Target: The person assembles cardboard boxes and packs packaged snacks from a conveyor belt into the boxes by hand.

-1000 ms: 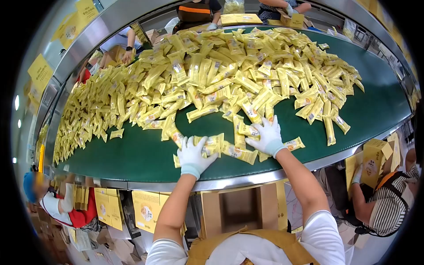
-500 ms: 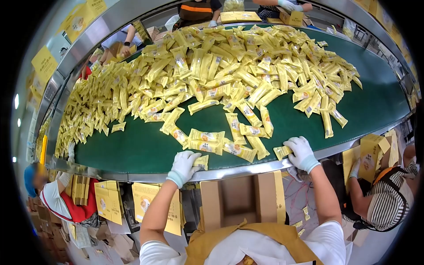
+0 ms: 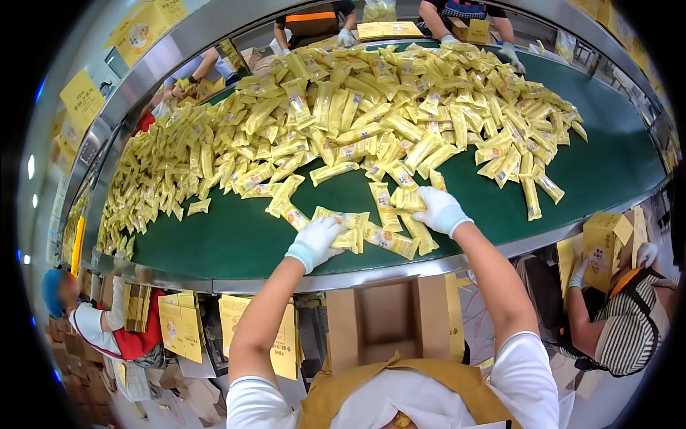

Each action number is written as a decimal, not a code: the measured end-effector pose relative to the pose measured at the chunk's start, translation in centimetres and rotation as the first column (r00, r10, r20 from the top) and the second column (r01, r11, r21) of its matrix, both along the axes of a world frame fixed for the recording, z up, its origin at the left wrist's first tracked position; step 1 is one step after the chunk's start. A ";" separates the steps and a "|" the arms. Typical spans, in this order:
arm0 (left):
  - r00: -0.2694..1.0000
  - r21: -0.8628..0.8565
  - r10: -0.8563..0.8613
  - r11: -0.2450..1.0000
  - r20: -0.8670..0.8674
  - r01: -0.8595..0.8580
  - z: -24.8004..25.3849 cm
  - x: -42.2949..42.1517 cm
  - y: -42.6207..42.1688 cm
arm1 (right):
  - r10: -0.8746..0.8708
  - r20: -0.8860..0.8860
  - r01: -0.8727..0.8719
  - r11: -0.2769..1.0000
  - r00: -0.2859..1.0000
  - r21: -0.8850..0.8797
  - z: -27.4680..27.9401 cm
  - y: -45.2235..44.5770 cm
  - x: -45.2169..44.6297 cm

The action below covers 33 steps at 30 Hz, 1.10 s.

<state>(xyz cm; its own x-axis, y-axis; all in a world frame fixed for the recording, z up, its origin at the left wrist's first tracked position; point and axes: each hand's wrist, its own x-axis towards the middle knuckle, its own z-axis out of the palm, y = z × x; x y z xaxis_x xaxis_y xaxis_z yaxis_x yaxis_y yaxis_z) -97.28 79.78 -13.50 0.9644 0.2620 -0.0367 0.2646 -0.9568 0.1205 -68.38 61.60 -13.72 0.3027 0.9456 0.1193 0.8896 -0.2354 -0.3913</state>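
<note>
A large heap of yellow wrapped packets [image 3: 343, 121] lies on the green belt [image 3: 236, 247]. My left hand [image 3: 315, 242], in a white glove, rests at the left end of a few packets near the belt's front edge; its fingers curve over them, and what they grip is hidden. My right hand [image 3: 439, 211], also gloved, has its fingers on a yellow packet [image 3: 406, 199] above a slanting packet [image 3: 418, 232]. Between my hands, one packet [image 3: 384, 206] lies upright in view and another [image 3: 391, 240] lies crosswise.
An open brown carton [image 3: 389, 322] stands below the belt's metal edge [image 3: 371, 277] in front of my body. Yellow cartons stand at lower left and right [image 3: 602, 247]. Several co-workers are around the belt, one in a striped top [image 3: 634, 325] at the right.
Both hands have moved from the belt's front edge up and inward onto the loose packets. The far co-worker's hands have come down to the belt's far edge.
</note>
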 end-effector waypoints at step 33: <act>0.992 0.162 -0.075 0.983 -0.103 0.091 -0.2 -2.4 -1.6 | 0.037 0.224 0.054 0.920 0.974 -0.388 2.8 -3.5 -3.8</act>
<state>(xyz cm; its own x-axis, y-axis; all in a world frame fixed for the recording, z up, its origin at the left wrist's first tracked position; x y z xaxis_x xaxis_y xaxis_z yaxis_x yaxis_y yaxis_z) -99.68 78.18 -13.72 0.9771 0.1913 -0.0928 0.1859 -0.9805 -0.0635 -72.16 58.06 -10.95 0.3194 0.9279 -0.1924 0.9400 -0.3359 -0.0594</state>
